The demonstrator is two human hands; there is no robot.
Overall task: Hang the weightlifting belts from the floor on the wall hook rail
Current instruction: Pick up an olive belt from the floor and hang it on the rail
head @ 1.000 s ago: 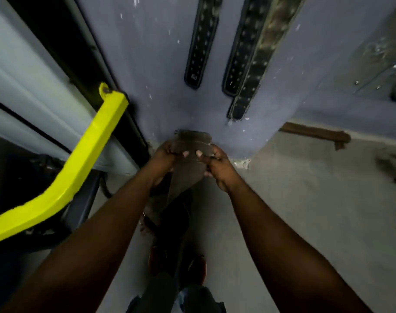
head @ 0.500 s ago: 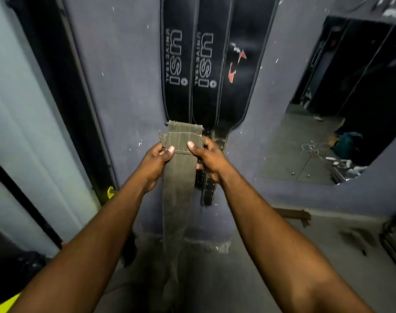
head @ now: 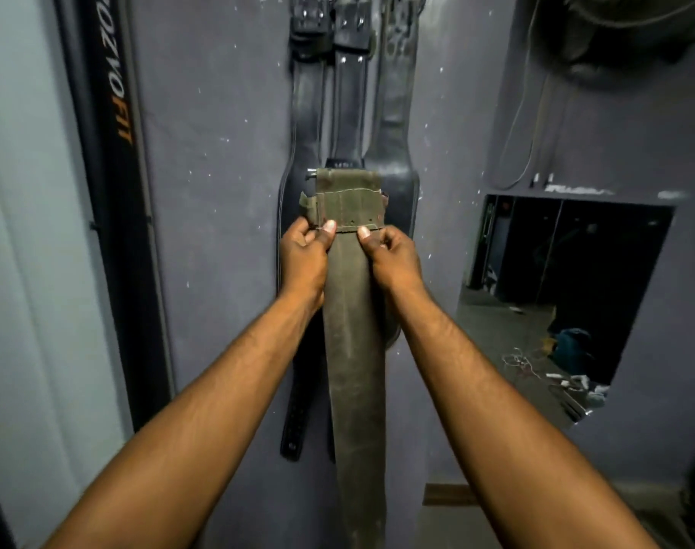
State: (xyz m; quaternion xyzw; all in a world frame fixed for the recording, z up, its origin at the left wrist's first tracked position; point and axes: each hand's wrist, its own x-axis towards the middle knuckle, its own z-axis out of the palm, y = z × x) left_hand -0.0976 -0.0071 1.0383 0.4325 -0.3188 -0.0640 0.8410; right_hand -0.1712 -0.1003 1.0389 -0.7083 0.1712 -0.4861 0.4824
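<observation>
Both hands are clamped on the olive belt (head: 352, 330) near its buckle end, in the centre of the frame: left hand (head: 304, 257) pinches the left edge w/ thumb on the front, right hand (head: 393, 255) pinches the right edge the same way. The hands are close but not touching, only the strap is between them. The rest of the belt hangs straight down between the forearms to the bottom of the frame. It is held in front of the black belts (head: 338, 112) which already hang on the grey wall (head: 219, 152); their buckles are at the top centre, and the hook rail itself I cannot see clearly, the top edge is blurred. Risks, in my judgement: the belt is long and looks heavy, so a thumb-only pinch may slip when lifting higher; the buckle can catch on the black belts and knock one off; also the hook may be already full, so the buckle does not seat and the belt falls back to the floor.
</observation>
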